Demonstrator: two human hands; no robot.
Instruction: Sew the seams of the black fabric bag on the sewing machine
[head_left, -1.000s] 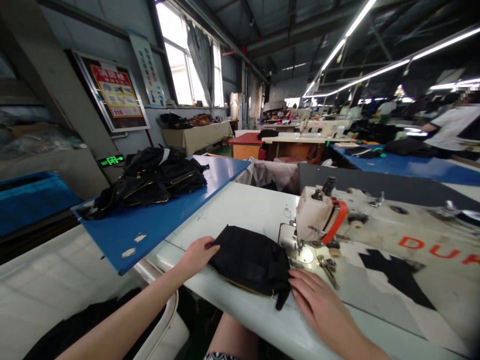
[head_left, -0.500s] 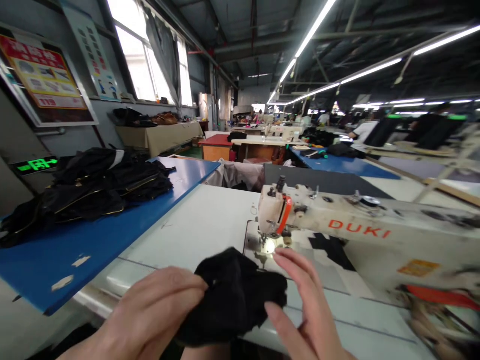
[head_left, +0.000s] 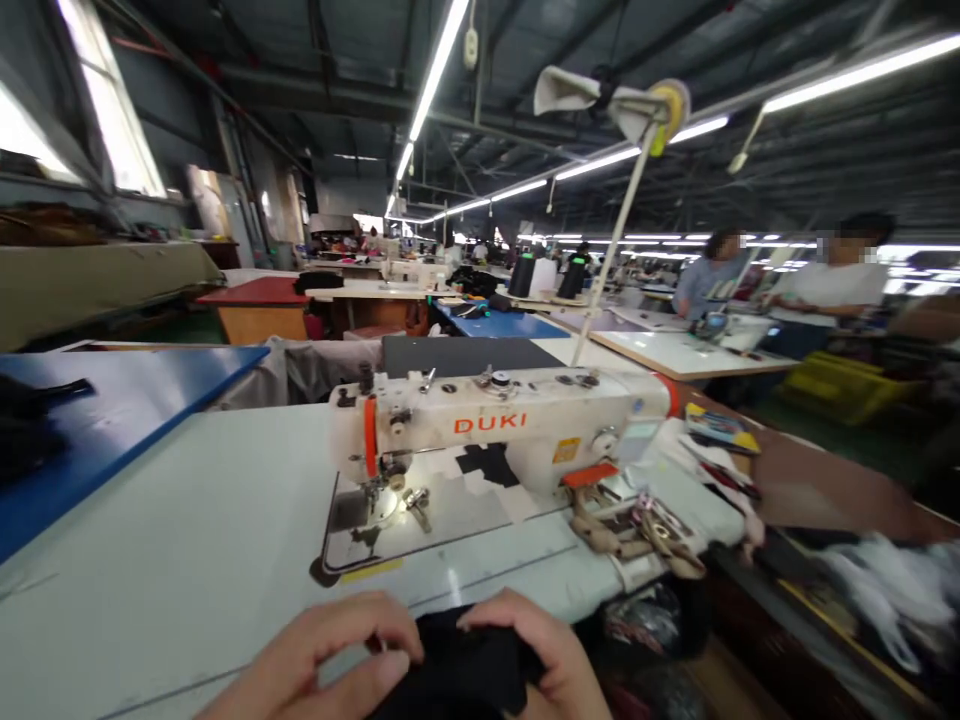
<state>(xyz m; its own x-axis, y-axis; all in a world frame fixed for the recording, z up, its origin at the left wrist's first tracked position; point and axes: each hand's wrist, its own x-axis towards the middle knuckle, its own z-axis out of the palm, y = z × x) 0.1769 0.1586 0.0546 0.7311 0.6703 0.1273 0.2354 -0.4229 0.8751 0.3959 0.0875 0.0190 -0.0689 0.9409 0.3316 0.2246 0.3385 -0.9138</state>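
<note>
A piece of black fabric [head_left: 457, 672] is bunched between my two hands at the front edge of the sewing table [head_left: 210, 520]. My left hand [head_left: 337, 645] pinches its left side between thumb and fingers. On the other side my right hand [head_left: 536, 645] is closed round the cloth, fingertips on its upper edge; the right thumb is hidden. Beyond the hands stands a white sewing machine [head_left: 480, 410] with orange "DUKI" lettering. Its needle area [head_left: 375, 495] is lit, and no cloth lies under it.
Black garments [head_left: 30, 420] lie on a blue table [head_left: 135, 390] to the left. Straps and small tools [head_left: 652, 530] rest at the machine's right end. A thread stand pole [head_left: 611, 240] rises behind. Two people [head_left: 832, 280] stand at a far table, near a yellow crate [head_left: 847, 395].
My view has swung to the right. The black fabric has come down and closer to me, and my right hand, apart-fingered before, has closed on it.
</note>
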